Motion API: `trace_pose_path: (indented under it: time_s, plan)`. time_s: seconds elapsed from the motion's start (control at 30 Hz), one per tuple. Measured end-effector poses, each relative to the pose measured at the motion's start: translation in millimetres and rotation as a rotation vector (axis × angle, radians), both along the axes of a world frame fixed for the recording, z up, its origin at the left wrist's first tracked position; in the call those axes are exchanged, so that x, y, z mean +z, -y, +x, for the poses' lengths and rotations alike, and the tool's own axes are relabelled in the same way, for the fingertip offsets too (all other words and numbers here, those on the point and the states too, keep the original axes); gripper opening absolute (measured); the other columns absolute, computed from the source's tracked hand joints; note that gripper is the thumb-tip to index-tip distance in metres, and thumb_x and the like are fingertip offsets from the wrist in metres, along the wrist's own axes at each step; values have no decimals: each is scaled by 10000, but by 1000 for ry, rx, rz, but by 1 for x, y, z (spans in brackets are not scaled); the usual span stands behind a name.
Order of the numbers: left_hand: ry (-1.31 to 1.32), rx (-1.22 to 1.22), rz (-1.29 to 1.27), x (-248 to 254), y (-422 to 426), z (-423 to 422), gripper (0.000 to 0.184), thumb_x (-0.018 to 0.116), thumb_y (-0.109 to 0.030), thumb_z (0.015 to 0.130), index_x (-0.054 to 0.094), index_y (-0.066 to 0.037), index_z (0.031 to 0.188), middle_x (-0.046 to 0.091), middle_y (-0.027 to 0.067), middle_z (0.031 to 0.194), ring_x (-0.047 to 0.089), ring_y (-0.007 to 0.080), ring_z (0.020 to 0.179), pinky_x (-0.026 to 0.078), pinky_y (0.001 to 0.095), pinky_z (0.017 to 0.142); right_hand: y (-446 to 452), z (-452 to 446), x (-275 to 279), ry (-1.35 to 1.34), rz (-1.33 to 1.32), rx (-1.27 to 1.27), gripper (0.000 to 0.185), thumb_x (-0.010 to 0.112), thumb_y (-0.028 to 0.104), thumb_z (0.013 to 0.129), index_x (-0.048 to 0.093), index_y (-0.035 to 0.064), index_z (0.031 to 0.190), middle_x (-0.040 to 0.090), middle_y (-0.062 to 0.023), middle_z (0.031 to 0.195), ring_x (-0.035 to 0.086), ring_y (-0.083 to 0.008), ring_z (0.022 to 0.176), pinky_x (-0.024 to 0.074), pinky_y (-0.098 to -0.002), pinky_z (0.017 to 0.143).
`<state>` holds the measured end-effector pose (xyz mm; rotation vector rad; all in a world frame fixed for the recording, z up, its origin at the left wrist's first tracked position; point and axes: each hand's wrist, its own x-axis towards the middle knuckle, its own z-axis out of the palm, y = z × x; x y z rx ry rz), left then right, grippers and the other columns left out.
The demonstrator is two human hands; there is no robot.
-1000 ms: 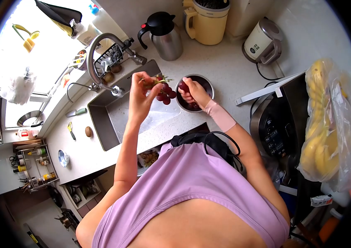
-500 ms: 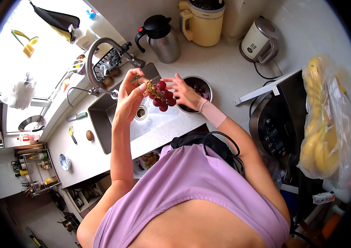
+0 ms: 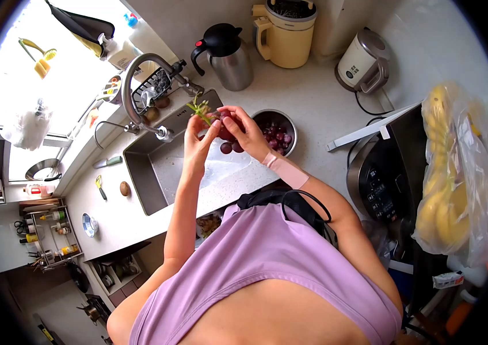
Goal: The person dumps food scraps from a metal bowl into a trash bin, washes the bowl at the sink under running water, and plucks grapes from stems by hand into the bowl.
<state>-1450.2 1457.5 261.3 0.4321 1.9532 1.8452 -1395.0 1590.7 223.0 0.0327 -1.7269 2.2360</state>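
Note:
Over the sink [image 3: 151,187], my left hand [image 3: 198,145] pinches a small bunch of red grapes [image 3: 226,148], whose green stems [image 3: 200,108] stick up above the fingers. My right hand [image 3: 250,137] has its fingers and thumb closed on grapes at the right side of the bunch; a few grapes hang below between the hands. Just right of the right hand, a metal bowl [image 3: 294,127] on the counter holds several loose red grapes [image 3: 278,137].
A curved faucet [image 3: 128,86] rises over the sink. Behind are a steel thermos jug [image 3: 233,66], a cream appliance [image 3: 290,40] and an electric kettle [image 3: 363,60]. Bagged bananas [image 3: 445,190] hang at right. A knife [image 3: 107,162], peeler [image 3: 100,187] and kiwi [image 3: 124,188] lie on the left counter.
My right hand has moved left from beside the bowl and closed on grapes of the bunch. The left hand has shifted right and lower, still holding the bunch. More grapes in the bowl now show.

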Motion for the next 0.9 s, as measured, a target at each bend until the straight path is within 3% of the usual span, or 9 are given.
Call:
trace_pose_path:
  time_s: [0.03, 0.2, 0.3, 0.4, 0.43, 0.5, 0.63, 0.8, 0.9]
  plan:
    - [-62, 47, 28, -7, -2, 4, 346, 636, -230, 887, 582, -51, 1178, 619, 32, 1007, 554, 83, 897, 461, 256, 761, -3, 5, 0, 27, 151, -79, 425, 591, 312, 913, 471, 38, 1215, 578, -86, 1025, 577, -183, 941, 467, -284, 832]
    - [-43, 87, 143, -9, -6, 5, 259, 597, -171, 915, 606, -45, 1140, 636, 30, 953, 577, 86, 802, 475, 245, 710, -1, 11, 12, -40, 362, -138, 467, 674, 244, 847, 469, 50, 1219, 560, -120, 1075, 570, -235, 974, 462, -323, 859]
    - [-474, 145, -119, -10, 0, 0, 167, 598, -95, 906, 655, -10, 1038, 668, 48, 930, 611, 79, 756, 487, 209, 649, -1, 12, 10, -9, 322, -110, 483, 689, 233, 832, 468, 59, 1223, 563, -119, 1077, 568, -236, 982, 462, -325, 859]
    - [-379, 119, -104, 1, 1, 3, 142, 638, -79, 874, 673, -6, 991, 675, 50, 922, 609, 78, 713, 494, 206, 602, -6, 12, 8, -41, 396, -145, 500, 708, 223, 805, 478, 61, 1219, 565, -119, 1092, 569, -255, 979, 462, -332, 861]
    - [-375, 121, -90, -4, 2, 0, 155, 684, -51, 821, 681, 0, 966, 684, 77, 908, 628, 95, 685, 534, 226, 547, -8, 12, 8, -59, 544, -182, 499, 714, 217, 795, 487, 62, 1211, 566, -119, 1102, 570, -265, 972, 462, -336, 862]
    - [-392, 113, -125, 1, 4, 1, 151, 685, -58, 820, 687, -5, 962, 680, 69, 888, 632, 99, 687, 534, 227, 551, -14, 15, 18, -87, 747, -227, 461, 719, 170, 774, 524, 67, 1180, 569, -114, 1087, 573, -284, 962, 461, -347, 868]
    - [-479, 63, -277, 7, 10, 0, 124, 673, -64, 836, 690, 12, 932, 646, 57, 822, 629, 103, 675, 506, 218, 564, -21, 15, 18, -86, 701, -125, 414, 712, 138, 784, 553, 66, 1160, 569, -97, 1075, 598, -232, 968, 487, -330, 856]
    - [-501, 34, -267, 13, 13, 0, 119, 674, -56, 830, 693, 11, 926, 634, 58, 803, 650, 123, 695, 514, 225, 567, -21, 9, 22, 34, 434, 32, 293, 662, 65, 825, 583, 40, 1106, 543, -71, 1087, 623, -162, 923, 534, -279, 778]
    - [-499, 15, -283, 14, 13, 1, 122, 673, -53, 830, 692, 9, 933, 627, 55, 793, 650, 129, 688, 511, 226, 567, -23, 3, 20, 32, 372, 73, 269, 650, 67, 832, 588, 32, 1092, 579, -76, 1049, 623, -173, 944, 527, -289, 795]
